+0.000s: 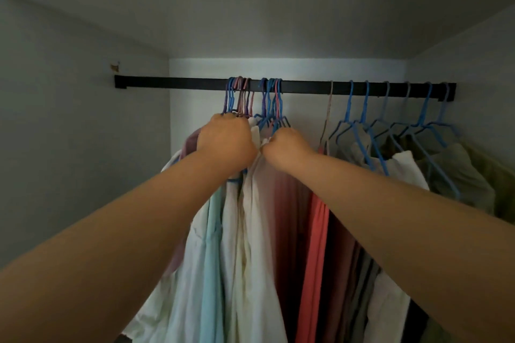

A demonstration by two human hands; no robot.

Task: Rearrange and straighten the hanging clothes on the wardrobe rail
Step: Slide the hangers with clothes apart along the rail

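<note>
Mid-sorting, by the look of it: working through the crowded bunches at the middle of the black wardrobe rail [195,83], which runs level from left wall to right across the back of the wardrobe, long axis side to side. Left hand [227,138] curled over the necks of the left bunch of hangers [239,97], just under their hooks, apparently gripping them together above a mauve garment [192,139]. Right hand [287,145] curled at the foot of the second bunch of blue hangers [271,100], fingers hidden behind the knuckles, seemingly pinching a hanger neck or the collar of the cream shirt [256,217]; cannot tell which. Hooks all over the rail, garments hanging straight down, long axes vertical: pale blue garment [213,231], coral garment [315,231], dark ones beside. Further right, olive and white shirts [446,170] on hangers already spaced apart. Next move likely calls for parting the two bunches along the rail, sliding hooks sideways without lifting them off, then evening the gaps and squaring collars on shoulders.
</note>
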